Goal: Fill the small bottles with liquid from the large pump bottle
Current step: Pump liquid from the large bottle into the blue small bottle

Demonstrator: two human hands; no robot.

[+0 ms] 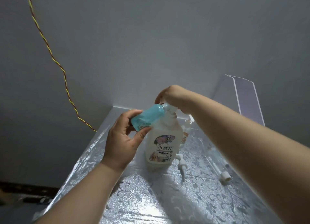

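The large pump bottle (161, 145) is translucent white with a floral label and stands upright on the table (151, 198). The small bottle (147, 117) is translucent teal and tilted, with its neck angled up against the pump head. The left hand (122, 140) grips its base. The right hand (171, 96) curls over the pump head.

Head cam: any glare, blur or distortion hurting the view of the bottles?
Head view: dim, flat light; glare patches on the embossed table cover; wide-angle stretch on the near forearms; small blue bottle and large pump bottle neck slightly soft, its label still legible.
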